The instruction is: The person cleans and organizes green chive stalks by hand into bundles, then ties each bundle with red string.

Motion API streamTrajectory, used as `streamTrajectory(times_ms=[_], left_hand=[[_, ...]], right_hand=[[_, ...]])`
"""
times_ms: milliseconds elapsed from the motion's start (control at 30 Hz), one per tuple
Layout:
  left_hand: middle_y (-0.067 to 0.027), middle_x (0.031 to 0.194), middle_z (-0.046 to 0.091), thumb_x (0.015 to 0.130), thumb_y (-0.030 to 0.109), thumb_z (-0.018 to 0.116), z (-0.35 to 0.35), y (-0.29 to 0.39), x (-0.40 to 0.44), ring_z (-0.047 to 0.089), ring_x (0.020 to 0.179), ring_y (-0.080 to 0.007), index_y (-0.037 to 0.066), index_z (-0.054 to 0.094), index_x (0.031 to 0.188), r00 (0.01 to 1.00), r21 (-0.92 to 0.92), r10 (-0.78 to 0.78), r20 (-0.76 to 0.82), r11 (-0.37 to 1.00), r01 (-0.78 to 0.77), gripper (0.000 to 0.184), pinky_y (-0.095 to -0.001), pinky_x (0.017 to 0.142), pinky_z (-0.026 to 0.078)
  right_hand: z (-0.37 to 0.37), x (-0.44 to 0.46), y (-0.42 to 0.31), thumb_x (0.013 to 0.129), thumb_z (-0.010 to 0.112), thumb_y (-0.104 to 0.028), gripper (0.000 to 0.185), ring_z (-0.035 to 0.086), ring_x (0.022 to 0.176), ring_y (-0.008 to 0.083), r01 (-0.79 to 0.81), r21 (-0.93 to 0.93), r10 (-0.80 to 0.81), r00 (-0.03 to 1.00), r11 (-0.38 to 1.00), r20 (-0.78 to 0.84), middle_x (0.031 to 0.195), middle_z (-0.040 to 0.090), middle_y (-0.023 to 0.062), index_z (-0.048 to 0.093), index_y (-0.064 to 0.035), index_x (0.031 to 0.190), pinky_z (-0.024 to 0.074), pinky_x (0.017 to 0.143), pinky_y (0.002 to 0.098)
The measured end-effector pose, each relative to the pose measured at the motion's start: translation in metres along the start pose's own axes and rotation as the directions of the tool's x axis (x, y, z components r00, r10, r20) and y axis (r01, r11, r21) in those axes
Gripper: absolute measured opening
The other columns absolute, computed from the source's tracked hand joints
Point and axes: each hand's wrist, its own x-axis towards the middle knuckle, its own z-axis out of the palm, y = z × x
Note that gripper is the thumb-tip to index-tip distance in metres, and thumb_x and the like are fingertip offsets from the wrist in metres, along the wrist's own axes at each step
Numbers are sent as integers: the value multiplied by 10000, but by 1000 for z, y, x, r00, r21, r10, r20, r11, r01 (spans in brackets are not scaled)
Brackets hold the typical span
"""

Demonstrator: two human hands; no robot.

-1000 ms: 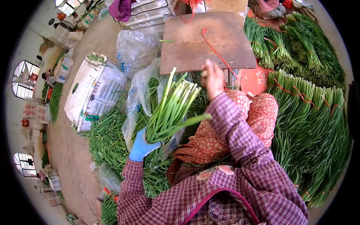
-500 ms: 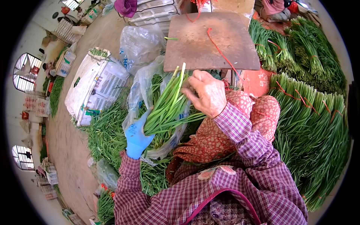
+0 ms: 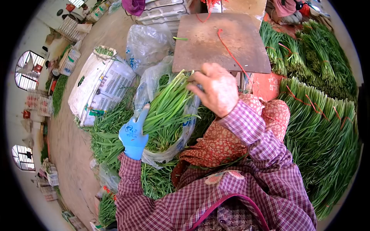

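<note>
A loose bunch of garlic chives (image 3: 167, 101) lies slanted above an open clear plastic bag (image 3: 178, 144) with more greens in it. My left hand (image 3: 133, 134), in a blue glove, is at the bunch's lower left side. Its thumb points up, apart from the leaves, while the other fingers are mostly hidden under the greens. At the pale stalk ends is my bare right hand (image 3: 217, 89), thumb and forefinger bent together around the tips; slight blur hides exactly how many stalks they pinch.
A brown board (image 3: 221, 46) with a red tie (image 3: 233, 54) stands ahead. Tied chive bundles (image 3: 320, 142) are stacked at right. Left are a white crate (image 3: 106, 90), loose greens (image 3: 111, 131) on the floor, and another plastic bag (image 3: 148, 46). A person (image 3: 285, 11) sits at far right.
My left hand has moved slightly left and down, its thumb lifting off the bunch. The chives have spread out lower over the bag. My right hand has shifted slightly up and right.
</note>
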Motion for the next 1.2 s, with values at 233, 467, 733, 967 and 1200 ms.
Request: streamTrajectory(times_ms=[233, 467, 733, 967, 1200], left_hand=[[-102, 788, 581, 568, 2, 694, -5, 2, 5, 585, 630, -268, 378, 396, 1430, 998, 80, 58, 24, 995, -60, 986, -377, 554, 455], [-110, 838, 597, 583, -24, 661, -1, 0, 8, 590, 648, -269, 375, 392, 1433, 994, 93, 76, 80, 992, -84, 977, -386, 566, 460], [-80, 798, 560, 579, -23, 660, -8, -8, 1, 575, 626, -260, 407, 434, 1400, 993, 101, 92, 76, 990, -99, 955, -386, 561, 463], [-51, 709, 494, 543, -11, 677, -2, -31, -9, 532, 593, -243, 397, 423, 1409, 1000, 158, -26, 11, 987, 24, 990, -378, 536, 437], [-54, 735, 506, 536, 13, 705, -5, -22, -1, 545, 624, -236, 396, 390, 1427, 1000, 138, 23, 9, 990, -24, 1019, -373, 548, 438]], right_hand=[[30, -4, 3, 682, 752, -252, 262, 595, 859, 271, 54, 31, -59, 981, 998, 187, 831, 586, 88, 631, -50, 796, 491, 751, 402], [47, -19, 24, 688, 693, -187, 197, 586, 772, 256, 134, -126, -128, 990, 983, 56, 754, 546, 93, 569, -37, 722, 508, 660, 380], [41, -48, 83, 760, 662, -185, 160, 611, 766, 243, -57, -393, 138, 973, 918, 182, 778, 568, 89, 566, -58, 745, 522, 631, 389], [4, -49, 113, 862, 633, -207, 215, 621, 938, 252, -202, -545, 450, 812, 814, 371, 1017, 637, 116, 648, -103, 1050, 544, 727, 402], [8, 0, 7, 812, 677, -224, 132, 605, 766, 231, 112, 1, -112, 992, 994, 65, 834, 616, 42, 636, -118, 879, 526, 693, 362]])
